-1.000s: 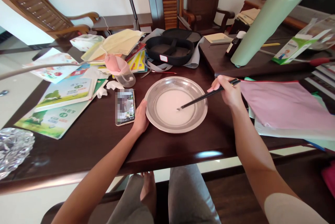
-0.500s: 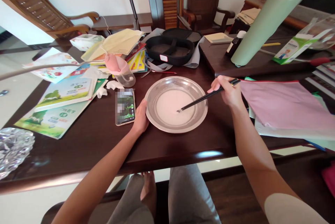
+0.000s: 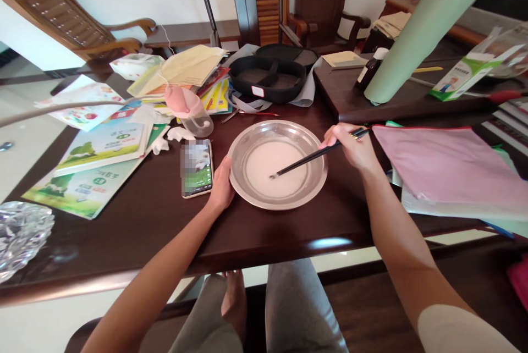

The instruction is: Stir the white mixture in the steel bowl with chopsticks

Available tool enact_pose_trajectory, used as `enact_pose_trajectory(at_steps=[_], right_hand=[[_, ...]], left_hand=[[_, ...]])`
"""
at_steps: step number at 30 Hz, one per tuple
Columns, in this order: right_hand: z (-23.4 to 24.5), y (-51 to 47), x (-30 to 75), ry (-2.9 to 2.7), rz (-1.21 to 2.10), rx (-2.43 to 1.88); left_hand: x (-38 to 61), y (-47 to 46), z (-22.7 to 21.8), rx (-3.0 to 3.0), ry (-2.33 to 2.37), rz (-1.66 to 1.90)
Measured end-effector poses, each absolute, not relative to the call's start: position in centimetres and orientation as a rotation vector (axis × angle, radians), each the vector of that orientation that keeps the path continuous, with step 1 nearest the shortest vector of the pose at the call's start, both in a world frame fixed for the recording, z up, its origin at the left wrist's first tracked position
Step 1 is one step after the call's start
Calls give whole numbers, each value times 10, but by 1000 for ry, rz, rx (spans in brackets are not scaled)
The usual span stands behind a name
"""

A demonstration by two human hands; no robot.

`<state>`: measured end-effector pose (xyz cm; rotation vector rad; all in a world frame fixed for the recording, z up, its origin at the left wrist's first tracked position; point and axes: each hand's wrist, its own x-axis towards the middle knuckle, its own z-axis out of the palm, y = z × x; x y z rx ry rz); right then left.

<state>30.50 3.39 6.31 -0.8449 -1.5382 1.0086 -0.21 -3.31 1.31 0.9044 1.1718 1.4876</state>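
Observation:
A round metal basin (image 3: 280,203) stands on the dark wooden table, with a milky white liquid (image 3: 264,160) in its bottom. Against its left rim, my left hand (image 3: 223,185) is closed on the edge, the thumb on top. My right hand (image 3: 350,144) grips black chopsticks (image 3: 307,158) over the basin's right side. They slant down to the left, and their pale tips meet the liquid left of its centre. A smartphone (image 3: 198,169) with a lit, partly blurred screen lies just left of my left hand.
Behind the basin sits an open black case (image 3: 268,81). A pink-lidded cup (image 3: 190,111), papers and booklets (image 3: 103,147) lie at the left, near a glass dish (image 3: 25,237). At the right are a pink folder (image 3: 454,166) and a tall green thermos (image 3: 421,39).
My right hand has moved slightly left with the chopsticks, and their tips have shifted left in the liquid. My left hand and the basin stay in place. The phone's picture has changed.

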Motion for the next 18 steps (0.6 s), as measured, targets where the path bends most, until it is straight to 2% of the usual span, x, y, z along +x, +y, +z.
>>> enact_pose_trajectory(at_steps=[3,9,14,18], right_hand=[[67,31,300,-1624,1013,-861],[64,36,309,-1435,913,-894],[65,32,302,-1608,1015,-841],[68,31,301,-1584,951,-896]], left_hand=[[-2,-33,13,911,1188,1491],[-3,-33,12,944,1220,1484],[-3,-33,12,927,1191,1485],[-2,-33,14,949,1206,1481]])
